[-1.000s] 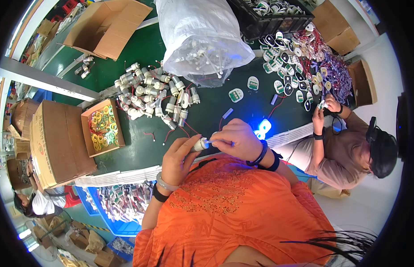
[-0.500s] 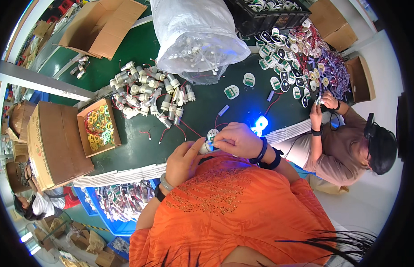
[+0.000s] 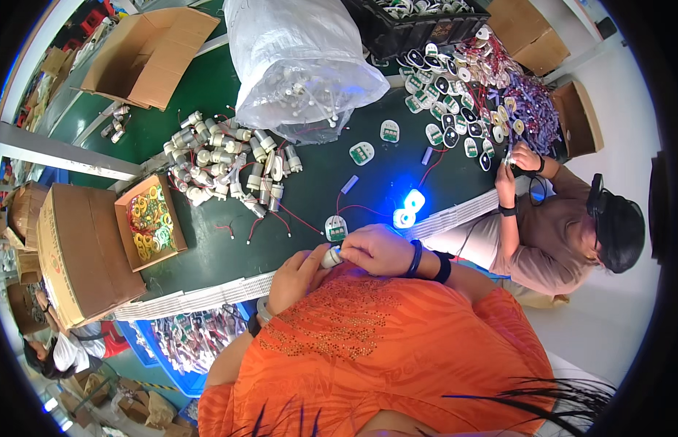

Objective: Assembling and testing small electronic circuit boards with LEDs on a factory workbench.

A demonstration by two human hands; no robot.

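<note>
Close to my orange top, both hands hold a small white-ended cylinder (image 3: 332,256), like those in the pile of small motors. My left hand (image 3: 294,277) is wrapped round its left end. The fingers of my right hand (image 3: 375,250) pinch at its other end; what is between the fingertips there is too small to make out. Just beyond the hands a white rounded plate with a green circuit board (image 3: 336,228) lies on the table. To the right, lamp boards (image 3: 406,211) glow bright blue, wired to a purple battery cell (image 3: 349,183).
Piled white-and-grey motors (image 3: 219,160) lie at left, beside a box of coloured rings (image 3: 182,237). A plastic sack (image 3: 299,58) stands at the back. Right are heaped plates (image 3: 441,102) and purple cells (image 3: 539,120); a co-worker (image 3: 550,226) handles a part there.
My hands have drawn back toward my body with the cylinder, away from the circuit-board plate, which now shows more fully. The whole view has shifted slightly.
</note>
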